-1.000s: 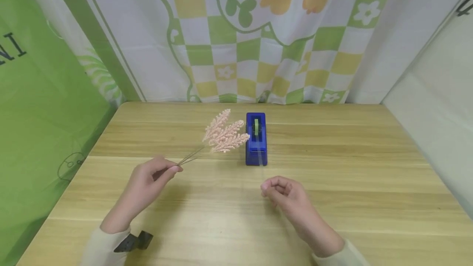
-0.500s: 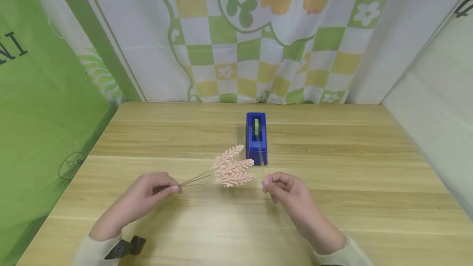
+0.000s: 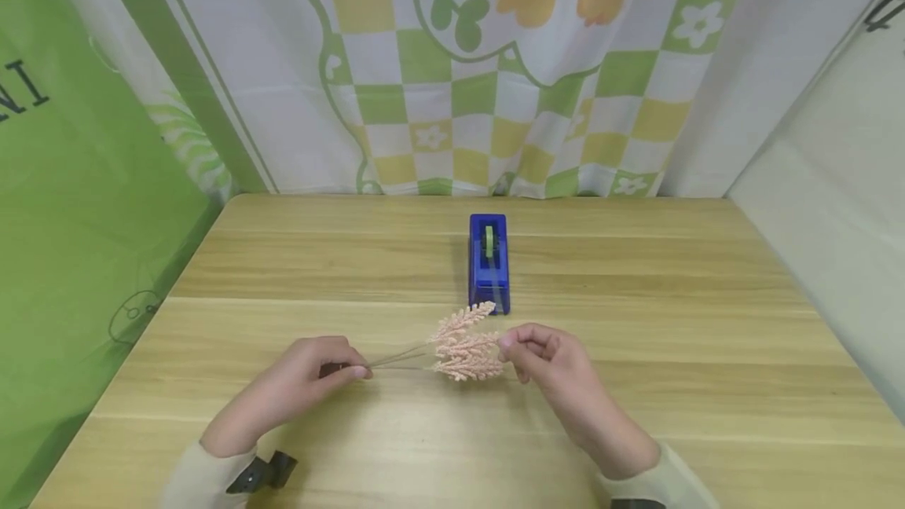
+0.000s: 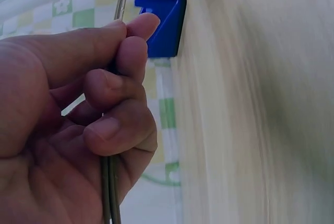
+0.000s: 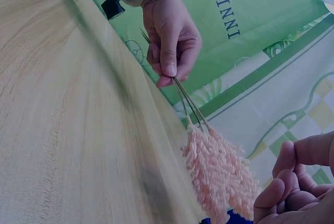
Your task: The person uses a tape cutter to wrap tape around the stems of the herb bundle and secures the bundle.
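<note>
Three pink flower sprigs [image 3: 468, 358] with thin wiry stems extend from my left hand [image 3: 307, 377] toward the right, over the table. Thumb and forefinger pinch the stems; in the left wrist view the remaining fingers curl around the stem ends [image 4: 110, 190]. My right hand [image 3: 555, 371] has its thumb and forefinger together and its other fingers curled. Those fingertips overlap the sprig tips in the head view, while the right wrist view shows nothing between them, beside the fluffy pink heads [image 5: 214, 174]. Behind the sprigs stands a blue tape dispenser [image 3: 488, 273], tape hanging at its front.
The wooden table [image 3: 672, 320] runs back to a checked, flowered curtain [image 3: 495, 108]. Green cloth [image 3: 92, 203] hangs at the left and a pale sheet [image 3: 834, 203] at the right. A dark band with a small block [image 3: 261, 476] sits on my left wrist.
My left hand has brought the sprigs down nearer the front edge, then rightward, until their tips overlap the right fingertips. The right hand has barely moved. The dispenser stays put.
</note>
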The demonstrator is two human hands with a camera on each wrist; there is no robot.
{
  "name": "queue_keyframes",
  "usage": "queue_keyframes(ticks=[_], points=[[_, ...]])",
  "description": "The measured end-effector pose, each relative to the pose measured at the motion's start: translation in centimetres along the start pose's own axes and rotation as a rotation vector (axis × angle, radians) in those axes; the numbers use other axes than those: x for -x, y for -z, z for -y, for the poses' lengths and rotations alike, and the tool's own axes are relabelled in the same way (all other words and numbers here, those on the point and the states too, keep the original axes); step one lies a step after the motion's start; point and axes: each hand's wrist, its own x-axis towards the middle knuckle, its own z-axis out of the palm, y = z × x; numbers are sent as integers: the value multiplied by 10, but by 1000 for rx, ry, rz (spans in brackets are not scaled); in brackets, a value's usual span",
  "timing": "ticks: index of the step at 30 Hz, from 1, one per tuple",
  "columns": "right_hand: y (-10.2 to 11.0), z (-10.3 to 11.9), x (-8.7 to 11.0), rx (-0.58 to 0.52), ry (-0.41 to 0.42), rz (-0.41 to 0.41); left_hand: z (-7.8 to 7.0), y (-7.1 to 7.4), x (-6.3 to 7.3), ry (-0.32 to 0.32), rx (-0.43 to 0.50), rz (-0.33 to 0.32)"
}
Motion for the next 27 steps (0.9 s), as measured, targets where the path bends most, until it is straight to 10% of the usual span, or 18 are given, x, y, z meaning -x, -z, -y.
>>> queue_keyframes(ticks=[27], points=[[-2,-6,3,-22,-41,-22,-23,-57,-66,-77,-91,-54]])
